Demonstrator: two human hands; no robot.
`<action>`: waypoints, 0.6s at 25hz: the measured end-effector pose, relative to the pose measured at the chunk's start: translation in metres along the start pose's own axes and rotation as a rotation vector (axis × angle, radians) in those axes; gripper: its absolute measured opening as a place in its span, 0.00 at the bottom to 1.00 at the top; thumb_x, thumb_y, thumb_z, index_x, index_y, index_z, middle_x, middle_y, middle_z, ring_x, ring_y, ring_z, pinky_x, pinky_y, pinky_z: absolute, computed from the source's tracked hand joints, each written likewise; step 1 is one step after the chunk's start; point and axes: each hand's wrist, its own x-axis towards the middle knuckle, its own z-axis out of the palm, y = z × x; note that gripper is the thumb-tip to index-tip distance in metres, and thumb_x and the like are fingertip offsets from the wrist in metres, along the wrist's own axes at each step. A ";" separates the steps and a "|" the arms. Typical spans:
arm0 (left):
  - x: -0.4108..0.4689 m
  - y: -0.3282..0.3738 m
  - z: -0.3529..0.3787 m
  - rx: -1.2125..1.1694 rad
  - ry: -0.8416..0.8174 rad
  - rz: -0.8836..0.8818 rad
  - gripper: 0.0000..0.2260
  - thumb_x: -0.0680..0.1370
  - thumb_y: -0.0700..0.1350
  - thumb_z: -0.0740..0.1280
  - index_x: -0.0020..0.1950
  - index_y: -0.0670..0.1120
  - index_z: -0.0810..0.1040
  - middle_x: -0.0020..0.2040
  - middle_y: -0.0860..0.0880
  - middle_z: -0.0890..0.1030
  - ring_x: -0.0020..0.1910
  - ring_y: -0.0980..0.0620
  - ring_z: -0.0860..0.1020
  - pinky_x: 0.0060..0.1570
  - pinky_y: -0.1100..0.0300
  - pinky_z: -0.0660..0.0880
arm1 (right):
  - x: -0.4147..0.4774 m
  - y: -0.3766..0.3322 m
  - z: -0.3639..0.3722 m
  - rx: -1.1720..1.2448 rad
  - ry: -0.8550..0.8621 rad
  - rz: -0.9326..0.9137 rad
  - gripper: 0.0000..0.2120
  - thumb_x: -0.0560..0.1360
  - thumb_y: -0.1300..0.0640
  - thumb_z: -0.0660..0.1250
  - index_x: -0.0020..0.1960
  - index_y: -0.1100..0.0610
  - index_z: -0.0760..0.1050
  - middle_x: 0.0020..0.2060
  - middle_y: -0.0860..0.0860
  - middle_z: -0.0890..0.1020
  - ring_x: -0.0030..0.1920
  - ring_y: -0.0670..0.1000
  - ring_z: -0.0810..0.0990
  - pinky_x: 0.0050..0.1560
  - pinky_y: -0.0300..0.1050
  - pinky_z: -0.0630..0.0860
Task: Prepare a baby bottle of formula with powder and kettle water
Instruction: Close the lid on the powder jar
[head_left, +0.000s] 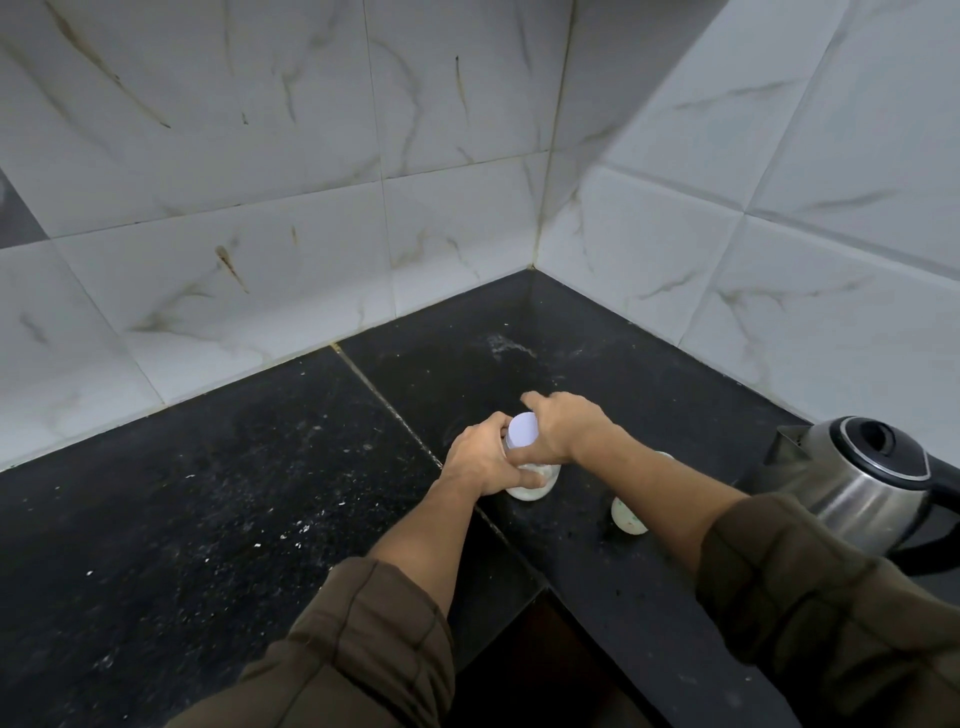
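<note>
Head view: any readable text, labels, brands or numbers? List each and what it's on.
None readable.
Bottle: no print visible; both hands cover most of it.
White cap: blank.
Kettle: no legible brand or marking.
Small speckled object: specks only, no text.

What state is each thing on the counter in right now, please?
Bottle: upright on the counter, milky at the base, white cap on top.
Left hand: wrapped around the bottle.
Right hand: at the cap, index finger extended.
Kettle: upright, lid shut.
Small white item: on the counter, partly hidden by the right arm.
</note>
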 end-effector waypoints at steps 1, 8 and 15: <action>0.000 0.001 0.000 0.008 0.000 0.002 0.35 0.60 0.60 0.84 0.61 0.55 0.73 0.54 0.56 0.80 0.54 0.51 0.79 0.56 0.51 0.79 | 0.001 0.003 -0.002 -0.059 -0.047 -0.063 0.37 0.70 0.29 0.66 0.70 0.51 0.69 0.58 0.53 0.81 0.55 0.57 0.81 0.54 0.54 0.81; 0.000 -0.004 0.008 -0.060 0.036 0.005 0.34 0.60 0.57 0.85 0.61 0.55 0.74 0.50 0.59 0.81 0.52 0.54 0.80 0.55 0.55 0.79 | 0.003 -0.001 0.016 -0.020 0.029 0.004 0.31 0.74 0.31 0.62 0.65 0.53 0.67 0.49 0.53 0.81 0.47 0.56 0.81 0.47 0.52 0.81; -0.003 -0.003 0.006 -0.079 0.020 -0.001 0.34 0.58 0.58 0.86 0.59 0.54 0.75 0.49 0.59 0.82 0.52 0.55 0.80 0.54 0.56 0.79 | 0.003 -0.021 0.022 0.162 -0.004 0.326 0.37 0.75 0.30 0.59 0.73 0.56 0.64 0.49 0.53 0.73 0.48 0.57 0.76 0.43 0.51 0.70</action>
